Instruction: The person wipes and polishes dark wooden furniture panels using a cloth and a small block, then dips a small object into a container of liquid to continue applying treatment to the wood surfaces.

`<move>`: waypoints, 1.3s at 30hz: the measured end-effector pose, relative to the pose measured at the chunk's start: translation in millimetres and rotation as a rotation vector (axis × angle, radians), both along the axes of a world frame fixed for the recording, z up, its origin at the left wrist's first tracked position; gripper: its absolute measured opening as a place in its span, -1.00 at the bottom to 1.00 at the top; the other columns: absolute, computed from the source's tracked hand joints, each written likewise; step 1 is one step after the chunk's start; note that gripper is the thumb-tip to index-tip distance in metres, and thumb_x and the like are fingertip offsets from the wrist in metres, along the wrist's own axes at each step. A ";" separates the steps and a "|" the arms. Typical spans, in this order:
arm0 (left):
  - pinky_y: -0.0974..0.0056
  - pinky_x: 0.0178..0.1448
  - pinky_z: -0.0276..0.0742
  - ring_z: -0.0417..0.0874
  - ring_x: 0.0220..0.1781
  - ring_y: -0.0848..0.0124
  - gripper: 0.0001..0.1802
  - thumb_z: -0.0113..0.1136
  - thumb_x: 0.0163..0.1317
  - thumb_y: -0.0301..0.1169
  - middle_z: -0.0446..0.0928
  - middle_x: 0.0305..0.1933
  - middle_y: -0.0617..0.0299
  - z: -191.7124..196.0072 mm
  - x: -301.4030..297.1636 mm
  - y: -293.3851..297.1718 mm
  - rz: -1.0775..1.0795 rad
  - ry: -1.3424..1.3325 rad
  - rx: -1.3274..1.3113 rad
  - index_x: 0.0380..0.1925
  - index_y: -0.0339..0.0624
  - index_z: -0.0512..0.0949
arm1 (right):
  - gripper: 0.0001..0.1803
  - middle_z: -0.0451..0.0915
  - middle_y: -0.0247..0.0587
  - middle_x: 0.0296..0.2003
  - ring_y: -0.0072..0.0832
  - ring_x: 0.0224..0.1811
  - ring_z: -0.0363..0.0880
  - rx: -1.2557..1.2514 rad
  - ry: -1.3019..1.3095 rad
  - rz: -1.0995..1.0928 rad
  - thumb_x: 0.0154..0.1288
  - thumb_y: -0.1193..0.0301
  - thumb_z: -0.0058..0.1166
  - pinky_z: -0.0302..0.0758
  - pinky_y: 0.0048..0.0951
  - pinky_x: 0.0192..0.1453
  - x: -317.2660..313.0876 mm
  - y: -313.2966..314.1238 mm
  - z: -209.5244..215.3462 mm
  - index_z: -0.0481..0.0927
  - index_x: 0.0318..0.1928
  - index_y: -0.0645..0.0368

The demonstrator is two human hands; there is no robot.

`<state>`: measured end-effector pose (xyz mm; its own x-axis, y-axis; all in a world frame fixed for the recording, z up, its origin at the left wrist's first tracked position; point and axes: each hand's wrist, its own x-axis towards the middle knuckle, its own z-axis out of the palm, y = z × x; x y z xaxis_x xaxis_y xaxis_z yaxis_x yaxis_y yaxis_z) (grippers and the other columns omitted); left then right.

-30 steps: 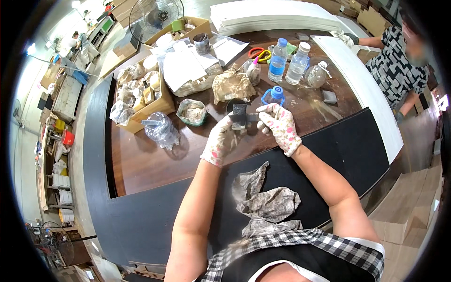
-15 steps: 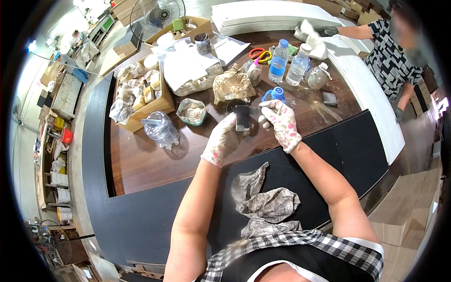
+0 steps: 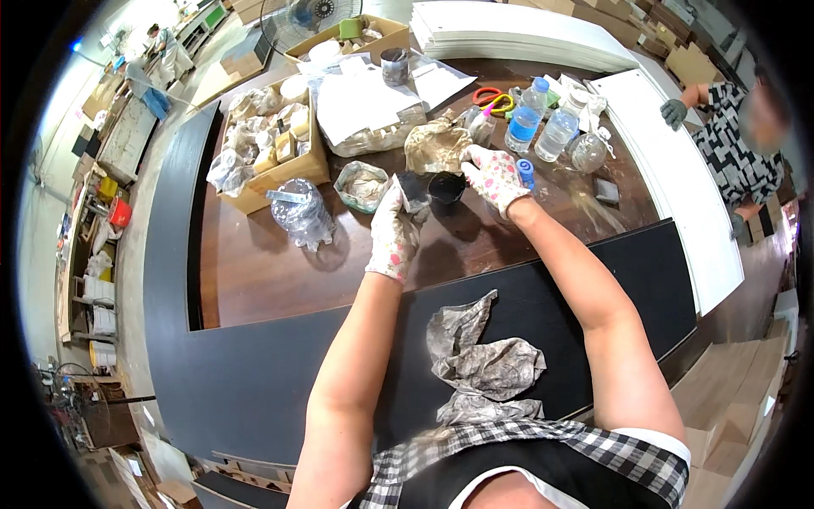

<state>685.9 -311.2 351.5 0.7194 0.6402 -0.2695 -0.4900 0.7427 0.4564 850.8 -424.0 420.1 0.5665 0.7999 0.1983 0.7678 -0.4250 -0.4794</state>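
Observation:
My left hand, in a white glove with pink spots, is closed on a small flat black plate. The plate is tilted beside a black bowl with dark stuff inside. My right hand, gloved alike, is at the bowl's right side with its fingers pinched together. Whatever it holds is hidden. Just behind the bowl lies a stained, crumpled brown cloth. Left of the plate stands a small tub lined with plastic. A blue cap shows right beside my right hand.
A black frame panel lies in front, with crumpled grey rags on it. Water bottles, scissors and a cardboard box of bagged things stand farther back. A co-worker stands at the white boards.
My left hand has moved left with the black plate, uncovering the bowl. My right hand has shifted slightly left and up toward it. The co-worker's hand has left the white cloth.

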 end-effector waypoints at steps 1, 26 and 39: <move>0.16 -0.22 0.68 0.67 -0.13 0.20 -0.65 0.12 0.34 -0.34 0.60 -0.02 0.18 3.5 0.3 -1.7 0.003 0.018 0.010 0.11 -0.10 0.45 | -0.72 0.65 0.07 -0.30 0.03 -0.18 0.62 0.025 -0.044 0.007 0.29 0.20 0.02 0.51 -0.02 -0.10 -0.1 -1.2 0.3 0.57 -0.16 0.12; 0.20 -0.05 0.60 0.62 -0.09 0.36 -0.63 0.15 0.33 -0.26 0.60 -0.02 0.28 -5.3 10.1 10.3 0.288 -0.093 -0.065 0.11 -0.04 0.50 | -0.60 0.59 0.03 -0.05 -0.10 0.06 0.56 0.061 -0.220 0.081 0.27 0.28 0.14 0.46 -0.20 0.16 -5.6 1.5 63.4 0.56 0.07 0.18; 0.32 -0.37 0.58 0.61 -0.31 0.37 -0.62 0.01 0.47 -0.18 0.63 -0.08 0.16 79.2 -20.4 -79.0 -0.382 -0.230 -0.004 0.10 -0.21 0.50 | -0.61 0.61 -0.32 -0.05 -0.64 -0.06 0.56 0.491 1.167 0.283 0.42 0.40 0.09 0.51 -0.55 0.05 -72.1 -87.7 45.2 0.49 0.18 0.32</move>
